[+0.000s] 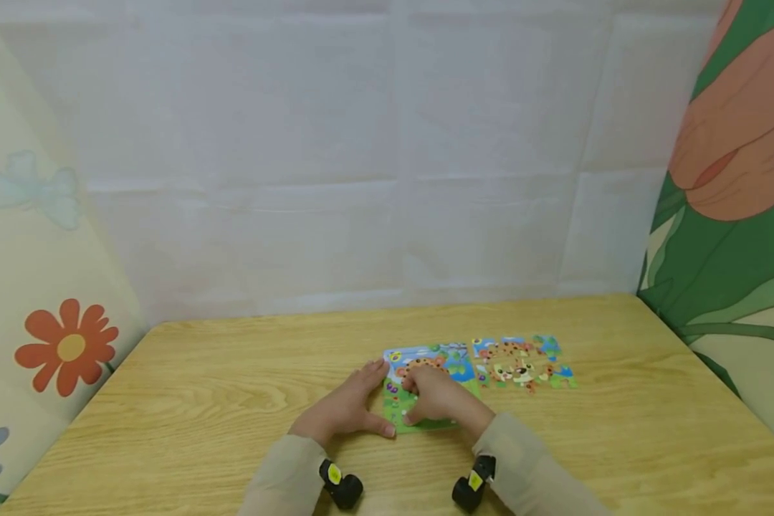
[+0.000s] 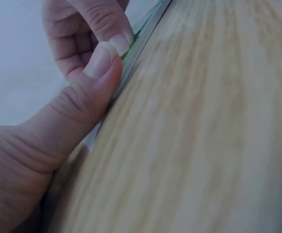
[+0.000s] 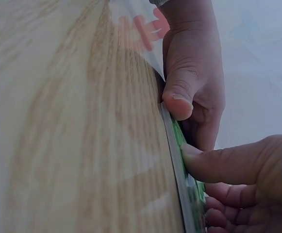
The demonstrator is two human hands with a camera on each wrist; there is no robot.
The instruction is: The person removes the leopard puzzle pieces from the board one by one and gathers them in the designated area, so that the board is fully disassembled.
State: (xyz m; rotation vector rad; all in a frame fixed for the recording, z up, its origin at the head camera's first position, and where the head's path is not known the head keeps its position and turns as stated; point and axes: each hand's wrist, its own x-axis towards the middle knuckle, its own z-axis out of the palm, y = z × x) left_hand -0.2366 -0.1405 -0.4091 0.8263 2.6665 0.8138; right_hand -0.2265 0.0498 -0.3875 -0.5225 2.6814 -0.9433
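Observation:
A square puzzle board (image 1: 459,369), pictured with blue sky, green grass and a spotted orange animal, lies flat on the table. My left hand (image 1: 345,407) rests along its left side, fingers near the upper left corner and thumb by the lower left corner. Over the board's middle is my right hand (image 1: 435,398), its fingers curled. Seen from the right wrist, the right thumb (image 3: 213,162) presses on the green face of the board; I see no piece in that hand. Several loose jigsaw pieces (image 1: 522,371) with matching animal artwork lie right of the board.
The wooden table (image 1: 232,373) extends to both sides. Behind it hangs a white sheet (image 1: 297,179). A flower-patterned panel (image 1: 71,347) stands at the left, and another panel with a large tulip (image 1: 735,143) at the right. Each wrist wears a black camera (image 1: 342,487).

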